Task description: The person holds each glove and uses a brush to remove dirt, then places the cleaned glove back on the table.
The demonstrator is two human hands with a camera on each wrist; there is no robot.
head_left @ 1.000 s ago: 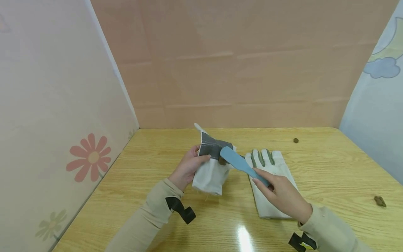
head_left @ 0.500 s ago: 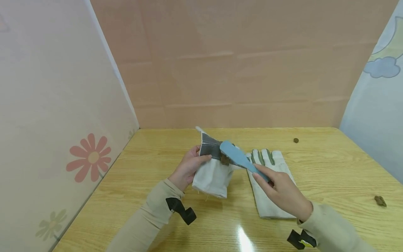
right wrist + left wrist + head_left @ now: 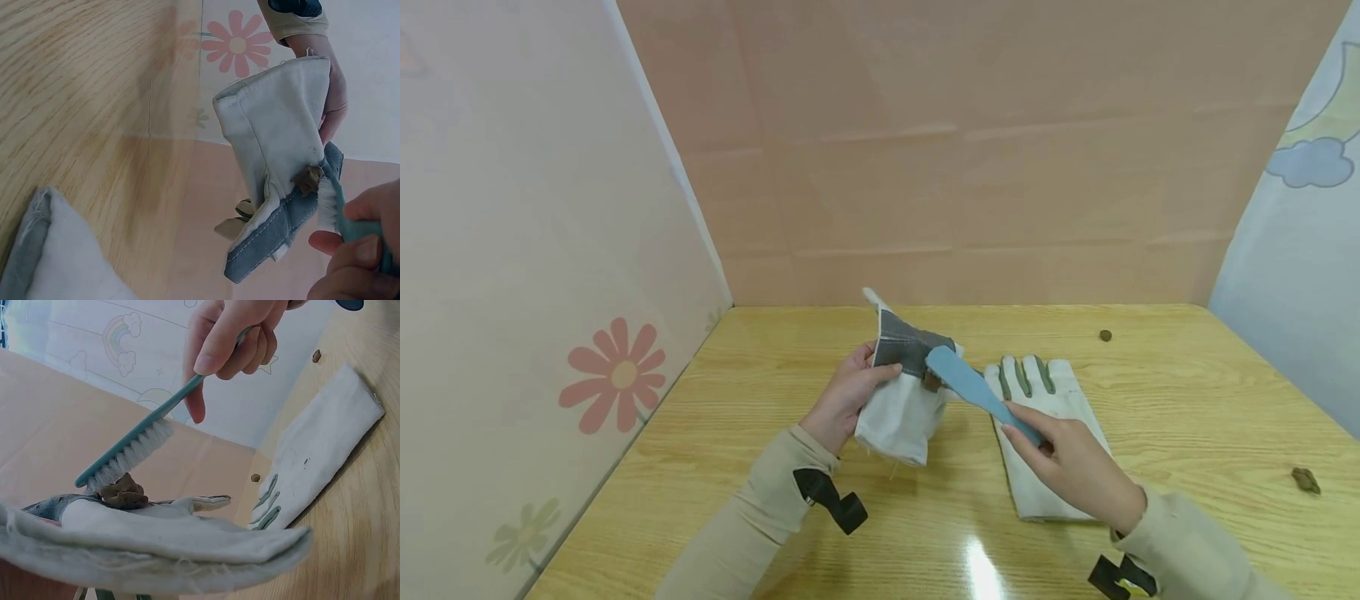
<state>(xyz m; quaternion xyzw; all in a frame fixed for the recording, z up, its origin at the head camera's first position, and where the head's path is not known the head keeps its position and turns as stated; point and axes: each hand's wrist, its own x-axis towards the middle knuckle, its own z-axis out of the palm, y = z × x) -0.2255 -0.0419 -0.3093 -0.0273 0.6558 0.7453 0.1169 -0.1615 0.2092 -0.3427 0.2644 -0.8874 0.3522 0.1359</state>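
My left hand (image 3: 846, 396) grips a white work glove (image 3: 895, 421) with a grey band, thumb on its face, and holds it above the table. Stuck to the glove near the band is a brown lump (image 3: 124, 492) that looks like mud or clay. Held by its handle in my right hand (image 3: 1071, 462) is a light blue brush (image 3: 966, 382). Its white bristles (image 3: 131, 453) touch the lump in the left wrist view. On the table beneath my right hand lies a second white glove (image 3: 1052, 492) with green-edged fingers. The far side of the held glove is hidden.
Two small brown bits lie on the wooden table (image 3: 760, 358): one crumb (image 3: 1105, 335) toward the back right, one larger piece (image 3: 1305, 480) at the right. A tan panel (image 3: 970, 167) stands behind the table, with patterned walls on both sides.
The held glove dips and tilts slightly, then comes back up. The brush head moves a little up over the lump and back down. The glove on the table stays put.
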